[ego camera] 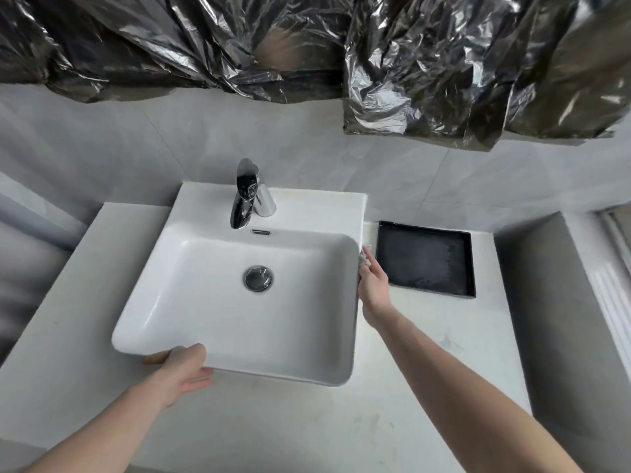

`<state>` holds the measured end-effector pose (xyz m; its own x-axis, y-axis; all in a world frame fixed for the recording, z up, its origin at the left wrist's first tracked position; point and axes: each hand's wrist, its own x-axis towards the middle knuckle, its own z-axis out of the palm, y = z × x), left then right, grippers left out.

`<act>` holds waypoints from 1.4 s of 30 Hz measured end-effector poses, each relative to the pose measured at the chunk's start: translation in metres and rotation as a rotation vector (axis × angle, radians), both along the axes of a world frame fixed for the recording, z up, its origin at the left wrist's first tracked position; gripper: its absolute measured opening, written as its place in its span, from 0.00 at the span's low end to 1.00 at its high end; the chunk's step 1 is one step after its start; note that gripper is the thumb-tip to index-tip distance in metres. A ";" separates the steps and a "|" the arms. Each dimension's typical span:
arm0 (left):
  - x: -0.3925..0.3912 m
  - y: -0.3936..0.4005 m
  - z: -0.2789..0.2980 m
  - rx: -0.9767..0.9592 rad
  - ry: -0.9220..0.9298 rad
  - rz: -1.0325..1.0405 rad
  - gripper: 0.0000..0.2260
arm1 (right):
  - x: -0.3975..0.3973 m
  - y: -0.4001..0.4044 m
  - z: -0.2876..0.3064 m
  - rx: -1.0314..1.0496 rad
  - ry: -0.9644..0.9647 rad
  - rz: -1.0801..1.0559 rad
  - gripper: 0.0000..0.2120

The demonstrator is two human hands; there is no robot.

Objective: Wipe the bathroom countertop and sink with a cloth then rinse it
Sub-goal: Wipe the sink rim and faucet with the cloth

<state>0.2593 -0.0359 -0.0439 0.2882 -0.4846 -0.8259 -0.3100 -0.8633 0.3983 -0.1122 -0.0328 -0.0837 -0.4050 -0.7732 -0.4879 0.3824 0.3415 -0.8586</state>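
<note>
A white rectangular sink [191,336] sits on a pale grey countertop [426,353]. A chrome faucet [244,196] stands at its back rim and a round chrome drain [258,278] lies in the basin. My right hand [374,288] holds a small whitish cloth [364,257] against the outer right wall of the sink, in the gap beside a black tray. Most of the cloth is hidden under the fingers. My left hand [186,370] rests on the sink's front left rim, thumb on top and fingers under the edge.
A shallow black tray [426,259] lies on the counter right of the sink, close to my right hand. Crumpled dark plastic sheeting [444,70] hangs over the wall above. A grey ledge [546,285] bounds the counter on the right.
</note>
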 end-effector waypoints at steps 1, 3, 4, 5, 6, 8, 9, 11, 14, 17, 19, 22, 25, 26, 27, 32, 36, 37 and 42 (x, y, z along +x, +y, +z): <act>0.000 0.000 -0.001 0.002 0.001 0.001 0.18 | -0.007 -0.013 0.000 -0.003 0.009 0.017 0.25; -0.004 0.000 0.005 0.001 -0.009 0.015 0.17 | -0.022 -0.041 -0.001 -0.017 0.039 0.050 0.28; -0.008 0.000 0.009 -0.009 -0.008 0.012 0.15 | -0.031 -0.056 -0.006 -0.009 0.053 0.057 0.29; -0.010 0.001 0.012 -0.015 -0.002 0.010 0.15 | -0.038 -0.070 -0.005 0.017 0.065 0.059 0.27; -0.011 0.001 0.014 -0.020 0.001 0.002 0.15 | -0.044 -0.083 -0.004 0.038 0.054 0.053 0.25; -0.013 0.001 0.017 -0.026 0.004 0.008 0.15 | -0.053 -0.104 -0.001 0.055 0.035 0.062 0.16; -0.013 0.000 0.016 -0.023 0.001 0.017 0.15 | -0.056 -0.110 -0.002 0.063 0.054 0.075 0.11; -0.012 0.000 0.014 -0.021 -0.006 0.019 0.16 | -0.056 -0.114 0.000 0.068 0.043 0.035 0.09; -0.011 0.000 0.013 -0.024 -0.001 0.039 0.18 | -0.045 -0.097 0.002 0.128 -0.001 -0.005 0.17; -0.011 0.000 0.013 -0.025 -0.009 0.043 0.14 | -0.027 -0.057 -0.037 0.178 -0.062 0.046 0.29; -0.012 0.001 0.014 -0.035 0.001 0.022 0.11 | -0.019 -0.022 -0.087 0.160 -0.050 0.085 0.36; -0.013 0.001 0.017 -0.028 0.003 0.021 0.12 | 0.010 0.042 -0.082 0.179 -0.085 0.128 0.24; -0.012 0.002 0.018 -0.027 -0.001 0.017 0.13 | 0.029 0.081 -0.053 0.227 -0.112 0.163 0.12; -0.012 0.002 0.018 -0.028 -0.002 0.021 0.13 | 0.028 0.081 -0.051 0.220 -0.129 0.176 0.14; -0.012 0.002 0.017 -0.029 -0.001 0.019 0.13 | 0.025 0.076 -0.053 0.195 -0.121 0.176 0.20; -0.012 0.003 0.015 -0.052 0.000 0.021 0.11 | 0.001 0.014 -0.016 0.173 -0.051 0.153 0.23; -0.015 0.003 0.014 -0.067 0.010 0.037 0.10 | -0.013 -0.024 0.003 0.150 0.034 0.152 0.18; -0.014 0.003 0.013 -0.067 0.011 0.044 0.10 | -0.013 -0.024 0.001 0.139 0.053 0.178 0.15; -0.009 0.001 0.004 -0.049 0.020 0.053 0.12 | 0.010 0.038 -0.025 0.140 0.138 0.241 0.16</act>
<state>0.2505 -0.0346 -0.0398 0.2983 -0.5089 -0.8075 -0.2563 -0.8577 0.4458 -0.1022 0.0048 -0.1083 -0.2877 -0.7844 -0.5496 0.1589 0.5268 -0.8350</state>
